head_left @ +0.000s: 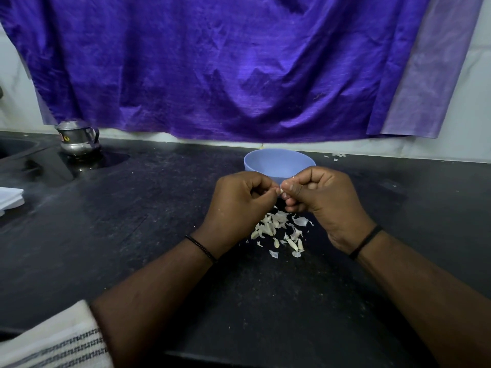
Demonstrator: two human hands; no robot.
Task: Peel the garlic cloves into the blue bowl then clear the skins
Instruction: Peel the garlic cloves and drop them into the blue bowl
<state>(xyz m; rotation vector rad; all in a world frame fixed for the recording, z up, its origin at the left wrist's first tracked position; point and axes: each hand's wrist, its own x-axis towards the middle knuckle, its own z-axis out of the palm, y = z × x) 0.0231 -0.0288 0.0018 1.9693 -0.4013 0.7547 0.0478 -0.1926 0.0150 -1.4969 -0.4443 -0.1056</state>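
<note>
Steel pot (77, 138) bears a sticker reading "5"

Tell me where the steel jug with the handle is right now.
In the head view, the small shiny steel jug stands far left on the black stone counter, below the purple cloth and well left of the round blue bowl.

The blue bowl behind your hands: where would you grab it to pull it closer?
Probably the blue bowl by its far rim, reaching over from above: it stands upright with its mouth open, and both hands block its near side.
</note>
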